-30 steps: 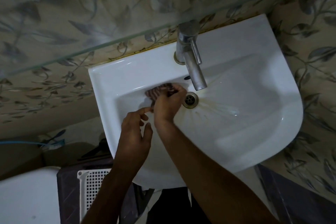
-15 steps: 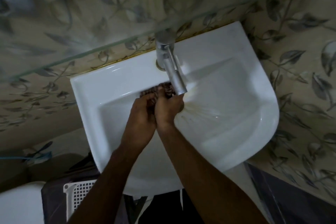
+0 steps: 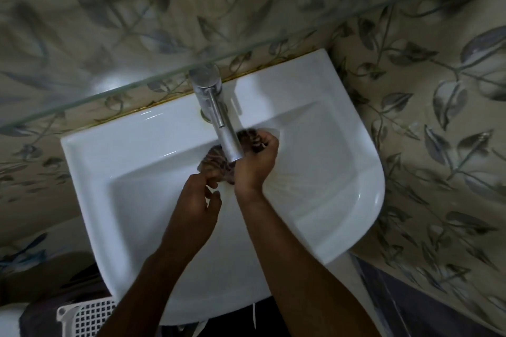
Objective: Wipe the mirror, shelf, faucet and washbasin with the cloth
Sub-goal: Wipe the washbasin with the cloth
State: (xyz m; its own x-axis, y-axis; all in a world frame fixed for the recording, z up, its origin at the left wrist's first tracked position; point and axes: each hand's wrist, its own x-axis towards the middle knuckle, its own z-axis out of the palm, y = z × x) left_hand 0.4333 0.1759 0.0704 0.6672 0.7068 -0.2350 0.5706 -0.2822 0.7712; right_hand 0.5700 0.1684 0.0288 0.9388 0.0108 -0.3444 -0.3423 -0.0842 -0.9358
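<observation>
A white washbasin (image 3: 137, 172) fills the middle of the head view. Its chrome faucet (image 3: 216, 115) juts out over the bowl from the back rim. A dark striped cloth (image 3: 216, 159) lies bunched in the bowl right under the spout. My right hand (image 3: 256, 161) is closed on the cloth's right part, just right of the spout. My left hand (image 3: 195, 200) sits lower in the bowl, its fingertips at the cloth's near edge; I cannot tell whether they pinch it. A glass shelf (image 3: 109, 90) runs across above the basin. The drain is hidden under the hands.
Leaf-patterned tiles (image 3: 427, 123) cover the wall around the basin. A white perforated basket (image 3: 87, 314) stands on the floor below the basin's left side, next to a white rounded object (image 3: 8, 320) at the bottom left corner.
My right hand has carried the cloth rightward under the spout. My left hand came up against the cloth beside the right hand, then drew back a little. The view shifted.
</observation>
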